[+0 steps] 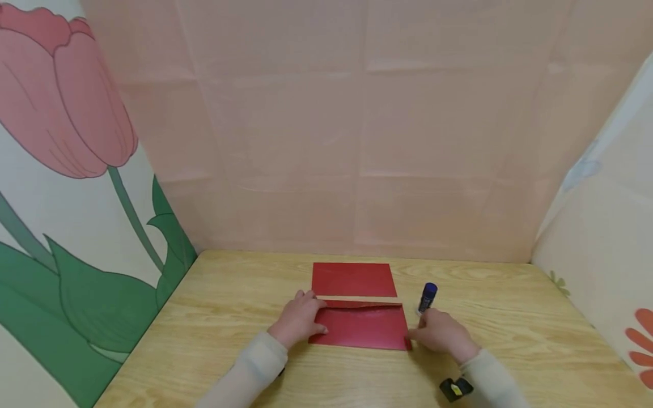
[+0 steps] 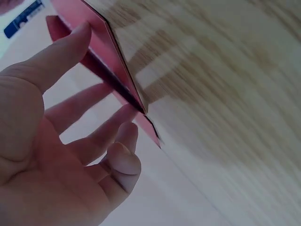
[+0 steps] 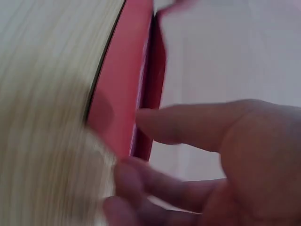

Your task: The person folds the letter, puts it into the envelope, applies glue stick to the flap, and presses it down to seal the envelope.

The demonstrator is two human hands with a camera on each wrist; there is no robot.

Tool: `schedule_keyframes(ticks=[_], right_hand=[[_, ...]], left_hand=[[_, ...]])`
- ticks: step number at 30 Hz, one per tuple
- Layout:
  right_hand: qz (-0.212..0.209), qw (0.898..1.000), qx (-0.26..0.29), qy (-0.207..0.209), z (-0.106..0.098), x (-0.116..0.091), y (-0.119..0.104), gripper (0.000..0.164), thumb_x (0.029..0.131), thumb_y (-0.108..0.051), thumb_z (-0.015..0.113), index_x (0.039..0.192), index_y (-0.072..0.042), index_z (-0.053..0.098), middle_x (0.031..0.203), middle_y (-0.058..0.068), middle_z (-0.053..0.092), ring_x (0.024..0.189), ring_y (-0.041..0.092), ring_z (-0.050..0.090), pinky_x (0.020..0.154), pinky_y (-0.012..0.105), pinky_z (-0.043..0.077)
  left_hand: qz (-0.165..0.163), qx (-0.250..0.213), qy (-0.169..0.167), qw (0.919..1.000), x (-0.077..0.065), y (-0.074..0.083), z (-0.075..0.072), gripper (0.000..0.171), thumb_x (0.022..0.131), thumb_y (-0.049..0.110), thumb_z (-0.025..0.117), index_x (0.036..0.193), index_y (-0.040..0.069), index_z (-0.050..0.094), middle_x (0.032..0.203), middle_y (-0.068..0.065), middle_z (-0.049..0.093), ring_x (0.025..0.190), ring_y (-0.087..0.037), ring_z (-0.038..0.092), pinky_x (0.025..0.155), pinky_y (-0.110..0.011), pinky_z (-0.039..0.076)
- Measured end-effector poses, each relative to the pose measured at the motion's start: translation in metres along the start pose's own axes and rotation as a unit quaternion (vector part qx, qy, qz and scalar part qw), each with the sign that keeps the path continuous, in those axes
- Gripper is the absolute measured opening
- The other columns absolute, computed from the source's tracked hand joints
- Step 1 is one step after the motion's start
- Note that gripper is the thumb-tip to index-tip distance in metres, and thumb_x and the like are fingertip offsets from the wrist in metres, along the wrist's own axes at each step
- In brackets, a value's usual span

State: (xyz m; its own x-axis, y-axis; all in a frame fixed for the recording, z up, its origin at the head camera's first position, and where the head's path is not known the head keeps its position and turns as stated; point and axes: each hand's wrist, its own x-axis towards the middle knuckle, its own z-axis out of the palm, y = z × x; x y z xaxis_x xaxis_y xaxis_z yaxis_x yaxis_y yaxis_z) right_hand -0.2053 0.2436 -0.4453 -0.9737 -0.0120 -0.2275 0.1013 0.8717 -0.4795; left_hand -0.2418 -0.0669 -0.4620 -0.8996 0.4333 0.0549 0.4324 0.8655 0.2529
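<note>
A folded red paper (image 1: 362,327) lies on the table, its far edge raised in a flap above the glossy front panel. My left hand (image 1: 298,320) holds it at the left edge. In the left wrist view, the thumb is on the near side and the fingertips (image 2: 106,89) meet the flap behind. At the near right corner my right hand (image 1: 444,333) pinches the paper; the right wrist view has the thumb (image 3: 160,123) against it and curled fingers below the corner. Behind that hand a glue stick (image 1: 427,297) with a dark blue cap stands, partly hidden.
A flat red sheet (image 1: 353,279) lies just beyond the folded paper, with a pale strip between them. The wood-grain table (image 1: 229,317) runs back to a pink cloth wall (image 1: 357,141). Flower-print panels (image 1: 66,107) flank it. A black strap (image 1: 456,389) shows by the right sleeve.
</note>
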Motion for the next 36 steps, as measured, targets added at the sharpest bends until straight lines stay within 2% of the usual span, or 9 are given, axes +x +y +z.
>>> schedule_keyframes(ticks=[3,5,8,11,15,22,29,36], right_hand=[[-0.072,0.996,-0.004,0.050,0.009,-0.001,-0.020,0.017,0.086,-0.022,0.074,0.084,-0.007,0.067,0.073,0.001,0.059,0.065,0.016,0.052,0.057,0.031,0.043],[-0.133,0.986,-0.024,0.093,0.017,0.001,-0.033,0.012,0.085,-0.016,0.075,0.089,-0.007,0.070,0.078,0.003,0.062,0.068,0.017,0.054,0.061,0.034,0.046],[-0.201,0.965,-0.084,0.144,0.029,0.004,-0.050,0.022,0.082,-0.014,0.077,0.102,-0.006,0.073,0.091,0.007,0.064,0.078,0.022,0.055,0.068,0.039,0.049],[-0.237,0.949,-0.132,0.159,0.041,0.009,-0.063,0.032,0.080,-0.015,0.078,0.110,-0.008,0.073,0.101,0.009,0.063,0.087,0.028,0.056,0.072,0.046,0.051],[-0.250,0.948,-0.147,0.129,0.056,0.014,-0.077,0.034,0.080,-0.021,0.079,0.113,-0.011,0.073,0.101,0.008,0.062,0.089,0.028,0.054,0.071,0.048,0.048],[-0.269,0.949,-0.140,0.088,0.075,0.021,-0.098,0.035,0.084,-0.033,0.076,0.113,-0.014,0.074,0.093,0.004,0.057,0.082,0.022,0.047,0.067,0.041,0.041],[-0.241,0.952,-0.170,0.081,0.079,0.024,-0.109,0.033,0.082,-0.036,0.078,0.105,-0.013,0.075,0.097,0.004,0.059,0.088,0.024,0.051,0.077,0.051,0.046],[-0.230,0.950,-0.195,0.080,0.076,0.022,-0.102,0.036,0.082,-0.038,0.079,0.107,-0.013,0.075,0.104,0.004,0.061,0.095,0.027,0.054,0.087,0.057,0.046]], left_hand=[[0.002,-0.001,-0.011,0.9999,-0.002,0.002,-0.002,0.046,0.080,0.033,0.085,0.120,0.013,0.073,0.108,-0.004,0.062,0.096,-0.020,0.048,0.075,-0.032,0.048],[0.004,0.001,-0.019,0.9998,-0.003,0.003,-0.002,0.043,0.082,0.032,0.084,0.120,0.015,0.073,0.110,-0.004,0.063,0.097,-0.020,0.048,0.076,-0.032,0.048],[0.003,0.009,-0.029,0.9995,-0.002,0.004,-0.001,0.041,0.084,0.032,0.082,0.121,0.017,0.073,0.111,-0.004,0.062,0.097,-0.020,0.048,0.074,-0.031,0.048],[-0.003,0.016,-0.035,0.9993,-0.001,0.006,0.000,0.041,0.085,0.031,0.081,0.122,0.018,0.073,0.111,-0.006,0.061,0.096,-0.020,0.048,0.073,-0.032,0.048],[-0.009,0.026,-0.039,0.9989,0.000,0.009,0.001,0.039,0.086,0.029,0.079,0.123,0.019,0.072,0.112,-0.008,0.061,0.095,-0.021,0.049,0.072,-0.034,0.049],[-0.004,0.035,-0.043,0.9985,0.001,0.017,0.003,0.038,0.083,0.022,0.077,0.121,0.023,0.072,0.107,-0.010,0.062,0.086,-0.021,0.046,0.063,-0.033,0.045],[-0.013,0.036,-0.041,0.9984,0.002,0.016,0.003,0.040,0.082,0.025,0.078,0.122,0.028,0.072,0.104,-0.009,0.059,0.086,-0.021,0.045,0.063,-0.034,0.044],[-0.020,0.032,-0.046,0.9983,0.002,0.017,0.003,0.038,0.082,0.025,0.077,0.120,0.024,0.073,0.105,-0.007,0.058,0.087,-0.021,0.045,0.065,-0.034,0.043]])
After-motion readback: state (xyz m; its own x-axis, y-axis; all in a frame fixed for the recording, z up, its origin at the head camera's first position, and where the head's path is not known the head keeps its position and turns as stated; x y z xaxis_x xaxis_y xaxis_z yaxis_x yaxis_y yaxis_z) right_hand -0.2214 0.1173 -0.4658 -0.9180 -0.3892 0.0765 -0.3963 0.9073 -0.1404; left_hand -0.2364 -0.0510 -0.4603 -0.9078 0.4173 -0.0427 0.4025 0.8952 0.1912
